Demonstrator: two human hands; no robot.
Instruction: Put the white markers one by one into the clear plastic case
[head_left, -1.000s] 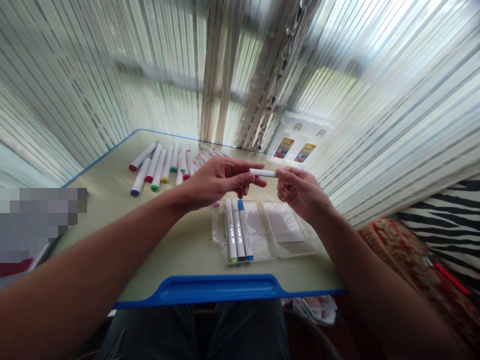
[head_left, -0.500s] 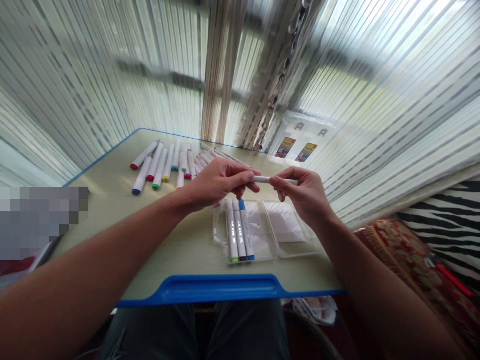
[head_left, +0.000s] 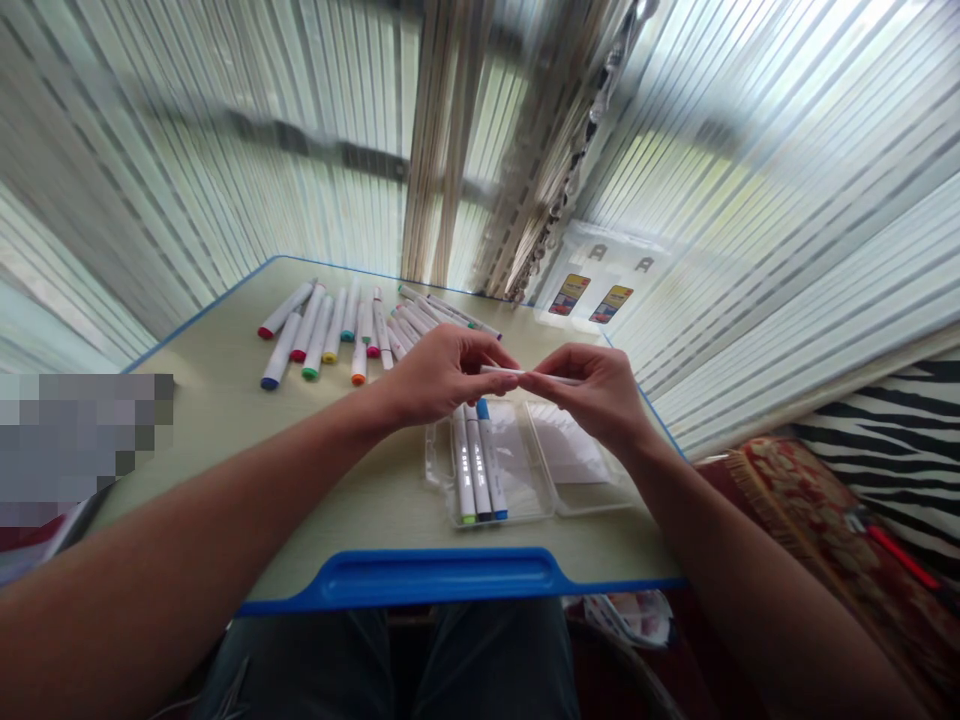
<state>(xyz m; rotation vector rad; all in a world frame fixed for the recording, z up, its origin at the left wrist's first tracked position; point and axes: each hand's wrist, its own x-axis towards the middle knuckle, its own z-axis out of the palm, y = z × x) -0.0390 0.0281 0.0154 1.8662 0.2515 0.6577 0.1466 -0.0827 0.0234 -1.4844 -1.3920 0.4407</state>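
Our left hand (head_left: 439, 376) and right hand (head_left: 598, 390) pinch the white marker (head_left: 504, 371) (fingertips only); it may slip onto the case (head_left: 521, 466) beneath them.

L hand (head_left: 439, 378) & R hand (head_left: 602, 397) bare, arms too; dk grey trousers (head_left: 480, 655).

Under the fingers (head_left: 499, 383): open clear case (head_left: 525, 517), three markers (head_left: 477, 470) filling its left half, right half free. Beyond the left hand (head_left: 442, 375): loose marker row (head_left: 330, 330). Left of it, bare table (head_left: 225, 410). Blinds (head_left: 225, 150) close behind.
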